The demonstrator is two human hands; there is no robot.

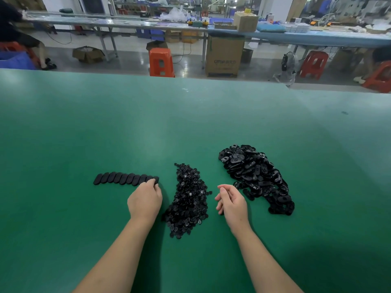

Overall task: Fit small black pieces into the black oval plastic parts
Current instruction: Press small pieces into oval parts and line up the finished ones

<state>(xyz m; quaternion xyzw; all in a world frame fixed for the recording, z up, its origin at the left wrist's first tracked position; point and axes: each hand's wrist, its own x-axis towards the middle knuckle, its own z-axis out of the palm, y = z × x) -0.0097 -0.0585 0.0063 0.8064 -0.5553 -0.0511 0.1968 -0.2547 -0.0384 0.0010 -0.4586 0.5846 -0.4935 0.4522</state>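
While the left hand (146,197) sets down what looks like one more finished piece, its fingertips are curled onto the near end of the row of oval parts (126,178), touching the last one there. I'd guess they're lined up overlapping like that so the finished ones stay separate and easy to count. Whether the hand is actually pinching that last oval or just nudging it into line, I can't tell — the knuckles cover the contact.

Everything else sits off to the right of that row on the green table (84,127). Just beside it is the heap of small black pieces (188,199), and farther right, a little further back, the bigger pile of unfilled oval shells (256,176). Makes sense as a layout: inserts in the middle where either hand can reach, raw shells by the right hand, done ones by the left.

The right hand (231,200) hovers between the two heaps, fingers loosely curled, holding nothing I can see — probably about to grab the next shell.

Hard to make out: whether the row pieces really have inserts fitted, since only smooth backs show. Single parts in the heaps blur into one black mass.
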